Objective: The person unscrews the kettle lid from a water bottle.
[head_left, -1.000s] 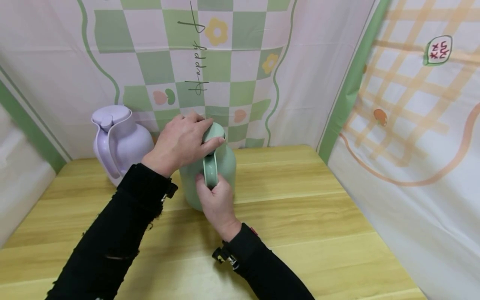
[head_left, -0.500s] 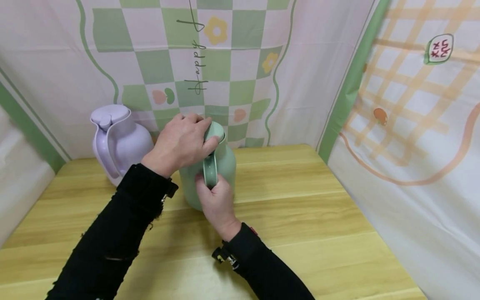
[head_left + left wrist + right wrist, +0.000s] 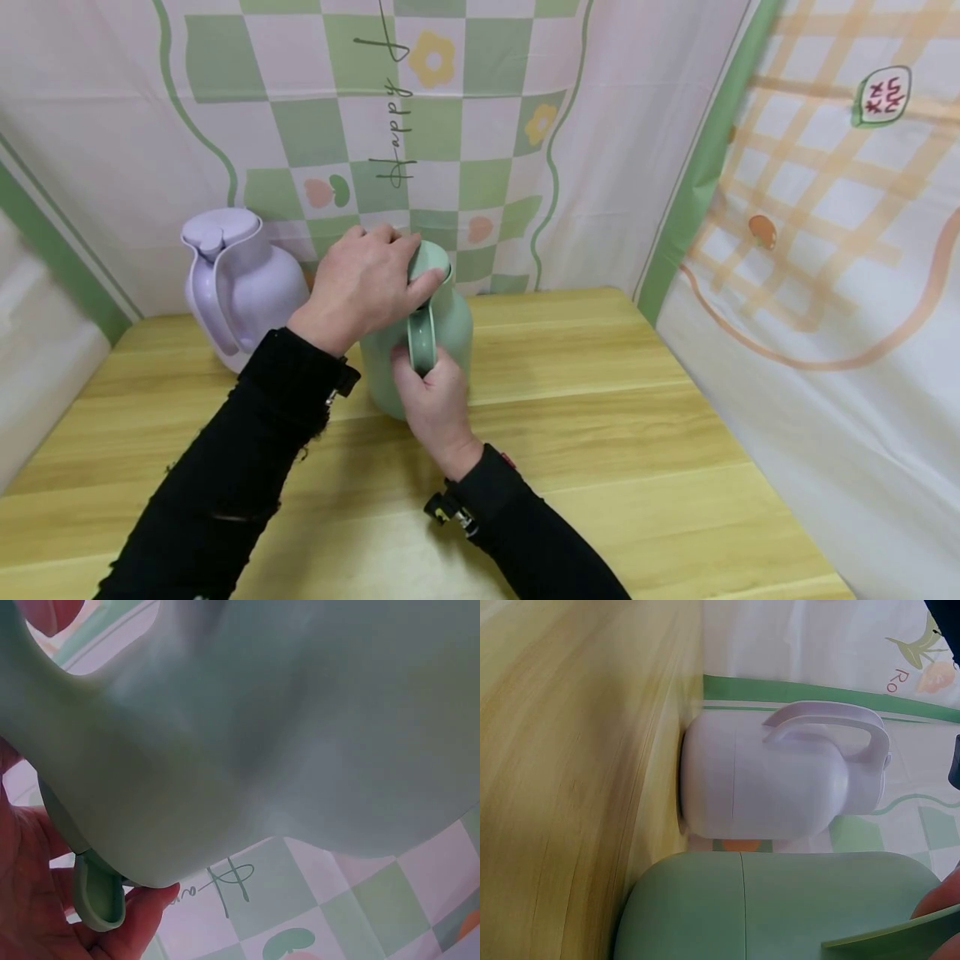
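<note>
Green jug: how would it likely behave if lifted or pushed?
The green jug looks hard-walled and smooth, so it should stay stiff when lifted. Standing upright on the table, it would probably slide under a low push, but its tall body might tip under a high one. Its shiny handle may be slightly slippery.

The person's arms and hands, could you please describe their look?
The left sleeve and right sleeve are black, each with a small dark device near the wrist; a small red spot shows on the right one. The left hand and right hand are bare.
</note>
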The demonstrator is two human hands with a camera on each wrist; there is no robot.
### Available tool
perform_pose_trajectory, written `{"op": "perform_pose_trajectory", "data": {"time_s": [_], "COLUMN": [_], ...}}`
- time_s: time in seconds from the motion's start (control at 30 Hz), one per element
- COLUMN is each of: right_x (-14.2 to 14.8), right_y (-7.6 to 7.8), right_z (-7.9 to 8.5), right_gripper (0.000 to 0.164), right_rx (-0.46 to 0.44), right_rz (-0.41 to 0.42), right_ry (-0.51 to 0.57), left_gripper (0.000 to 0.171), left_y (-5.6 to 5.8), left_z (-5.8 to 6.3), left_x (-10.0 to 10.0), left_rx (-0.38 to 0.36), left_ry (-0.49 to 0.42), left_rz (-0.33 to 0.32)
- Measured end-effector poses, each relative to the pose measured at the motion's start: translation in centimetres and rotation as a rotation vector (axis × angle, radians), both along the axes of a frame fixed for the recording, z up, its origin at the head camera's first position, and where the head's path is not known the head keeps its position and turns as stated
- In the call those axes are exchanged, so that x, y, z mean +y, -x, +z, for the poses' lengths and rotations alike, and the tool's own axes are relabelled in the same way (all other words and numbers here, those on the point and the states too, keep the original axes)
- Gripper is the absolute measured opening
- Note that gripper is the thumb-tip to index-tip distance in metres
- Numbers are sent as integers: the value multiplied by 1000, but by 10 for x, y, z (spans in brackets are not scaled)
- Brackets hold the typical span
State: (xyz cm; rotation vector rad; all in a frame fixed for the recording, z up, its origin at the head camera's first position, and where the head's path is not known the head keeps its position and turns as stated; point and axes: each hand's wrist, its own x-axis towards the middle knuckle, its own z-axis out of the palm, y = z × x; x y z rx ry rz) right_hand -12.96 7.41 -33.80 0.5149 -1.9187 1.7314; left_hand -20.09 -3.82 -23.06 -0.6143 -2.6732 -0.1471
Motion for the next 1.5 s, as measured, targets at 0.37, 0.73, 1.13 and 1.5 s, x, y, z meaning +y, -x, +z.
{"op": "perform_pose_trajectory", "data": {"time_s": [0.37,0.73,1.13,1.5], "right_x": [-1,0,-2,0], "right_y": [19,20,15,0], "right_z": [-26,-28,-21,2], "right_gripper": [46,47,45,44], "right_rx": [-27,-10,-28,-25], "right_rz": [-64,-44,-85,-51], "right_ry": [-39,-29,-46,-21], "left_gripper": [72,76,63,55], "left_y": [-1,-2,4,8], "left_z": [-2,-4,4,6], "left_x": [4,0,-13,-17], "left_rx": [74,97,-128,-242], "left_ry": [-27,-46,-180,-139], "left_rz": [86,75,-183,-225]}}
